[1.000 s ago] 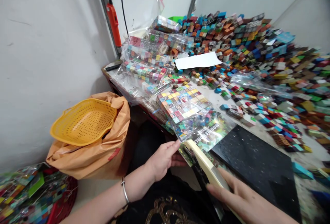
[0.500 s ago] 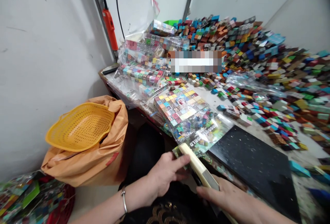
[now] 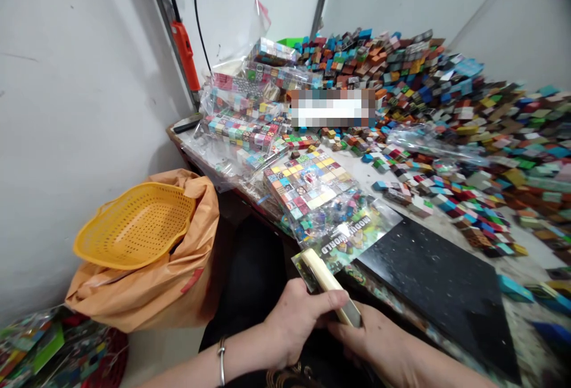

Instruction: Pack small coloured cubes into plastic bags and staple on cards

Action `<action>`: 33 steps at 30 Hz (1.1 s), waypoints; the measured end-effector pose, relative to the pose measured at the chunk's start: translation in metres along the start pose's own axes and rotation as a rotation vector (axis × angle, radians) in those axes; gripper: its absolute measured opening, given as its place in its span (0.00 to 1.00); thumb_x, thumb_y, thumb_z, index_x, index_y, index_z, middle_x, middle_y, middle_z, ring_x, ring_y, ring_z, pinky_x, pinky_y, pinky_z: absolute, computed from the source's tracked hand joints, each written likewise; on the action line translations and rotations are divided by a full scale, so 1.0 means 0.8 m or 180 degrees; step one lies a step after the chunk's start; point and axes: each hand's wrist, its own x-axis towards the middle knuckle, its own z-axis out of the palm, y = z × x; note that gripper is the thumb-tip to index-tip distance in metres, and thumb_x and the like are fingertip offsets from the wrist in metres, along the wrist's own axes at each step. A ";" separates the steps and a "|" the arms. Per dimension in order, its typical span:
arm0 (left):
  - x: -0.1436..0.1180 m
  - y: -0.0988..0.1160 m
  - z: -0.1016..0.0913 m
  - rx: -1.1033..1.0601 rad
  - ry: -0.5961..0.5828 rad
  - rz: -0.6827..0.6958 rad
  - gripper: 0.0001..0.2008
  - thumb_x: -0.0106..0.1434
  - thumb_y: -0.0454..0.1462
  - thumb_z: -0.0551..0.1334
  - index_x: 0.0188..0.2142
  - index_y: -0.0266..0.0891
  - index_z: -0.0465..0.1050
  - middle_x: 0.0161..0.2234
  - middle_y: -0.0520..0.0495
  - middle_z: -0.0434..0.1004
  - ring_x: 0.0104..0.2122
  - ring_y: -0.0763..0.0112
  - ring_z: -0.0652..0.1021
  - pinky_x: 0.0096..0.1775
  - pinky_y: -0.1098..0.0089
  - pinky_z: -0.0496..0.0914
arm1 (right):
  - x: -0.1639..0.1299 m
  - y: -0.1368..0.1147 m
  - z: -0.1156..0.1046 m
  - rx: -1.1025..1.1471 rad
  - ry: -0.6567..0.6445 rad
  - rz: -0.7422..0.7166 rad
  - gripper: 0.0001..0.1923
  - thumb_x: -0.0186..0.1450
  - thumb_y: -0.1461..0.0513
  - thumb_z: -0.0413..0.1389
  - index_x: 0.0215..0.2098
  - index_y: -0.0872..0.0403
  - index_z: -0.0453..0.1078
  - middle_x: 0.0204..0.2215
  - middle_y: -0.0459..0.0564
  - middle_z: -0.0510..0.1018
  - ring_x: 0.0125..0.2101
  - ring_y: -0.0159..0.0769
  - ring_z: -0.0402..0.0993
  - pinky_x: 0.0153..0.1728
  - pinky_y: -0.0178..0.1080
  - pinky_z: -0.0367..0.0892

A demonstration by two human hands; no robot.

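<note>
A clear plastic bag of small coloured cubes (image 3: 312,188) with a green printed card (image 3: 352,236) at its near end lies on the table edge. A cream stapler (image 3: 328,284) sits clamped over the card's near corner. My left hand (image 3: 298,316) wraps its fingers over the stapler's middle. My right hand (image 3: 379,346) grips the stapler's rear end just behind the left hand. A silver bracelet (image 3: 222,359) is on my left wrist.
A black slab (image 3: 441,293) lies right of the bag. A big heap of coloured cubes (image 3: 446,102) covers the far table. More filled bags (image 3: 245,114) are stacked at the back left. A yellow basket (image 3: 134,224) rests on an orange sack (image 3: 178,281).
My left hand has moved from the bag's edge onto the stapler and closed over it. Both hands have drawn nearer together on the stapler. The view has shifted slightly.
</note>
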 end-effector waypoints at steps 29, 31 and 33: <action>0.009 0.001 -0.031 0.1328 0.1058 0.0691 0.16 0.56 0.44 0.56 0.19 0.35 0.62 0.18 0.53 0.64 0.21 0.76 0.67 0.25 0.74 0.60 | -0.015 0.011 -0.007 -0.0302 0.0298 -0.0398 0.04 0.51 0.61 0.48 0.23 0.54 0.61 0.20 0.43 0.65 0.23 0.32 0.59 0.24 0.33 0.54; 0.011 0.004 -0.035 0.1757 0.1033 0.0624 0.16 0.56 0.44 0.55 0.19 0.36 0.62 0.17 0.52 0.65 0.19 0.75 0.67 0.23 0.74 0.59 | -0.015 0.015 -0.008 -0.0384 0.0339 -0.0425 0.04 0.51 0.61 0.48 0.23 0.54 0.62 0.21 0.44 0.66 0.25 0.33 0.60 0.25 0.33 0.55; 0.012 0.005 -0.038 0.2005 0.0932 0.0681 0.16 0.56 0.44 0.54 0.19 0.36 0.63 0.17 0.52 0.66 0.19 0.75 0.67 0.23 0.74 0.59 | -0.014 0.018 -0.009 -0.0407 0.0334 -0.0434 0.05 0.51 0.61 0.48 0.24 0.54 0.63 0.22 0.45 0.67 0.25 0.33 0.61 0.26 0.33 0.56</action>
